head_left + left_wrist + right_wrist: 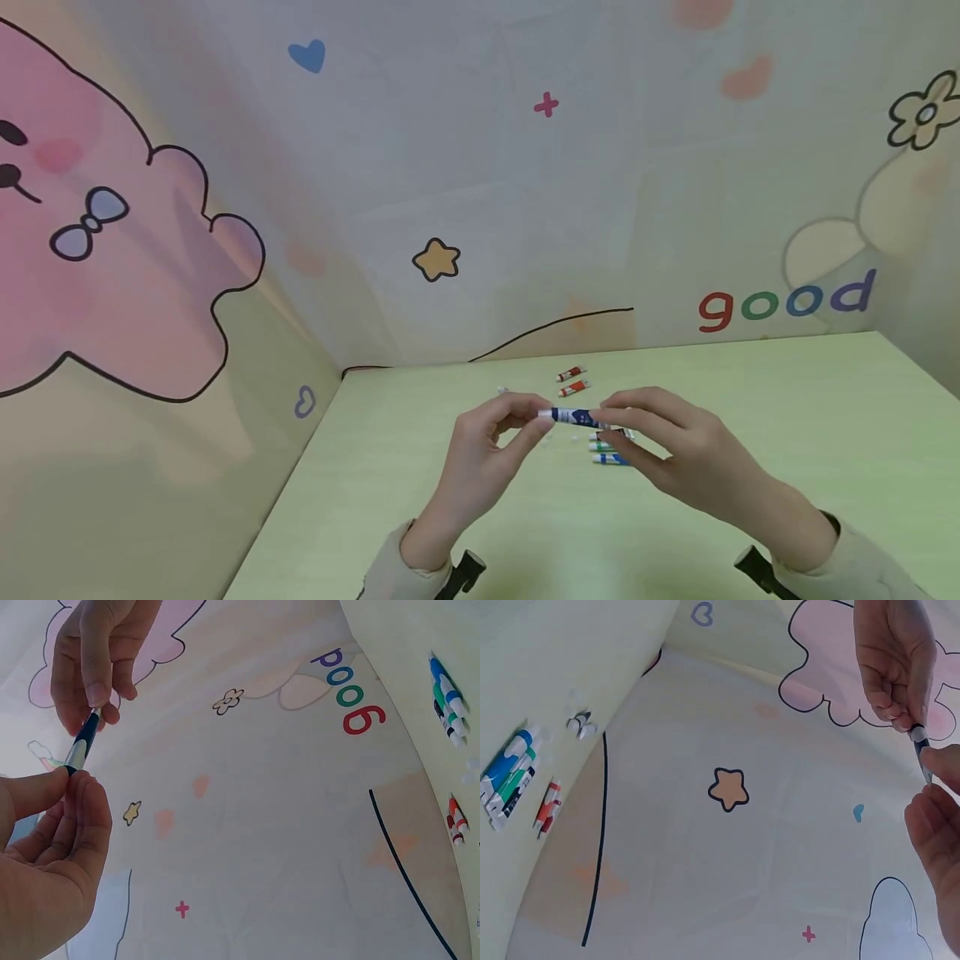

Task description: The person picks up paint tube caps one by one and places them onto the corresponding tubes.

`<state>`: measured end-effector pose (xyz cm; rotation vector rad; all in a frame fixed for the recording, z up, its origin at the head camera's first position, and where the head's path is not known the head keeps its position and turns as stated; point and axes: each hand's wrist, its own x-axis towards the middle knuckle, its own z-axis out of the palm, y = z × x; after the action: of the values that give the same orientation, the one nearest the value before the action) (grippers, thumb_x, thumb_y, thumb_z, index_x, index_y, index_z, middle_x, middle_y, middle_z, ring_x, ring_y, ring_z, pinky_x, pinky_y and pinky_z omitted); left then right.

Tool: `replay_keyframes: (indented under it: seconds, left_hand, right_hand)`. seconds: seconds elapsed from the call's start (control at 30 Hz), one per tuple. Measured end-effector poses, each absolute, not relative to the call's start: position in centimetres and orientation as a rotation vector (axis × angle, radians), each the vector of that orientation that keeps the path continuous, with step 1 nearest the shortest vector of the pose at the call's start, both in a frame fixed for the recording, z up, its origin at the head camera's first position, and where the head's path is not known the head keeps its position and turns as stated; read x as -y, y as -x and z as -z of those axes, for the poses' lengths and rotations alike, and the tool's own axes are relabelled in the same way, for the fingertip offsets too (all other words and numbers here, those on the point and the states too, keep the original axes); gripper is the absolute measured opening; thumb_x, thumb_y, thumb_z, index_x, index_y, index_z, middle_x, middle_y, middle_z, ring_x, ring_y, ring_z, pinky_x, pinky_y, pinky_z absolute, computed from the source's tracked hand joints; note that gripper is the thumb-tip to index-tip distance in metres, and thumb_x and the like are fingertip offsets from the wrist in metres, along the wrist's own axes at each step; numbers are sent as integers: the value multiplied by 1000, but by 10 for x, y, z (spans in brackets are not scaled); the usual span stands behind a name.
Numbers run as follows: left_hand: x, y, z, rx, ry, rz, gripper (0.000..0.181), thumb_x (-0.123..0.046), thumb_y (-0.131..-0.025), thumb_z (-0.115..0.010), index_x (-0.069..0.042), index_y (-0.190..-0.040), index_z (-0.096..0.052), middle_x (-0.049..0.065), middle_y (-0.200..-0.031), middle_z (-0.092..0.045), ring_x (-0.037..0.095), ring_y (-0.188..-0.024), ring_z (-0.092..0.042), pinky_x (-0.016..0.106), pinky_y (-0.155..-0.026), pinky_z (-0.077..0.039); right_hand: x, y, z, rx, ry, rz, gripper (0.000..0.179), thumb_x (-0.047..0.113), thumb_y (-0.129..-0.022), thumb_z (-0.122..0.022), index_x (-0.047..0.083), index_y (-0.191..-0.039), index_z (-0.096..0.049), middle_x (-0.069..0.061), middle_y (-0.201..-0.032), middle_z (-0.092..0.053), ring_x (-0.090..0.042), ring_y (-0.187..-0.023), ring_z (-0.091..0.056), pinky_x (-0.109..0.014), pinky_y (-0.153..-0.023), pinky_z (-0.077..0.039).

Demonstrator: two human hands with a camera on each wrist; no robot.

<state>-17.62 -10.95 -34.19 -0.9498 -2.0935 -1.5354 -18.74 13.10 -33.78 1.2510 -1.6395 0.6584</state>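
Observation:
A small white and dark blue paint tube (573, 417) is held level in the air between both hands, above the table. My left hand (478, 454) pinches its white cap end between thumb and fingertips. At the opposite, flat end, my right hand (693, 437) holds the tube between thumb and fingers. In the left wrist view the tube (84, 744) bridges the two hands, its cap hidden by the left fingers. Behind and below the right hand lie a blue tube (611, 459), a green tube (600, 447) and a black-banded tube (519, 792), side by side.
Farther back on the pale green table (787, 417) lie an orange-red tube (574, 388) and a dark red tube (570, 374). Small white pieces (580, 724) sit near the table's back edge. A printed cloth (465, 167) hangs behind the table.

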Motion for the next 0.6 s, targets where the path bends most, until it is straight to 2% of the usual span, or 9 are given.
replay_keyframes:
  seconds: [0.2,0.33,0.5,0.6]
  left_hand:
    - [108,176,340,2150,902,1600,13,-13,-96,-70,-5,-106,-72,4,-97,-72,21,-85,-69,31,-80,-58]
    - [108,175,341,2158,898,1611,14,-14,-96,-70,-5,-106,-73,3,-97,-73,20,-86,-69,31,-81,-57]
    - [107,175,344,2103,994,1544,12,-10,-96,-70,-5,-106,-73,5,-99,-73,14,-86,-69,32,-81,-58]
    - [107,177,346,2057,1062,1464,11,-7,-95,-70,-5,-106,-72,5,-98,-73,13,-85,-70,31,-79,-58]
  right_hand:
    - [-131,189,341,1593,-1277,-591,35,24,-107,-52,-2,-102,-75,-10,-99,-71,-16,-78,-69,-20,-65,-56]
    - [-130,189,344,1608,-1256,-590,36,25,-106,-53,-2,-100,-76,-10,-97,-73,-17,-76,-72,-21,-65,-56]
    - [-132,188,349,1688,-1238,-774,33,28,-105,-56,2,-101,-76,-4,-91,-75,-9,-74,-70,-16,-64,-55]
    - [-134,186,350,1758,-1270,-968,20,20,-102,-62,5,-105,-75,0,-90,-73,-4,-74,-66,-15,-64,-54]
